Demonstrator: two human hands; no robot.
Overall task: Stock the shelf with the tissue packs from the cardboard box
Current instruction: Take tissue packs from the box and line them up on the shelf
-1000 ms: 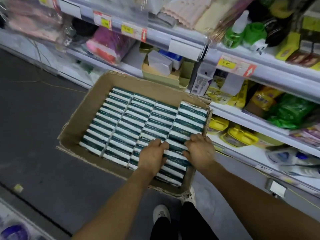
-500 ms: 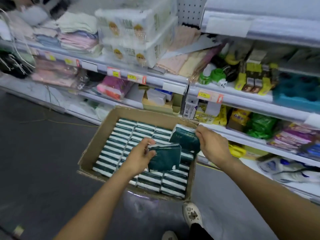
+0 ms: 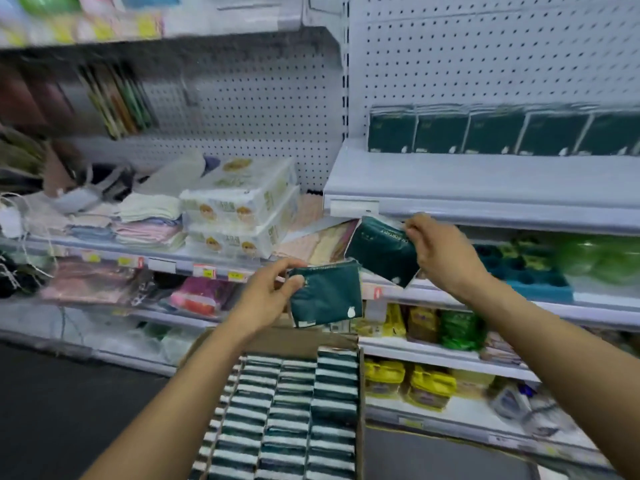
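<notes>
My left hand [image 3: 268,294] grips a dark green tissue pack [image 3: 327,297] by its left edge, held at mid-height above the cardboard box [image 3: 361,393]. My right hand [image 3: 440,249] pinches a second green tissue pack [image 3: 379,251] by its top corner, just under the front lip of the white shelf [image 3: 485,188]. On that shelf stands a row of several matching green packs [image 3: 498,131] against the pegboard. The box below holds several rows of packs [image 3: 294,417] standing on edge.
White wrapped tissue bundles [image 3: 239,206] and folded cloths [image 3: 145,225] fill the shelf to the left. Green and yellow goods [image 3: 433,325] sit on the lower right shelves. Dark floor [image 3: 69,410] lies to the left of the box.
Both hands have lifted one pack each out of the box and raised them toward the white shelf. The view has tilted up from the box to the shelves.
</notes>
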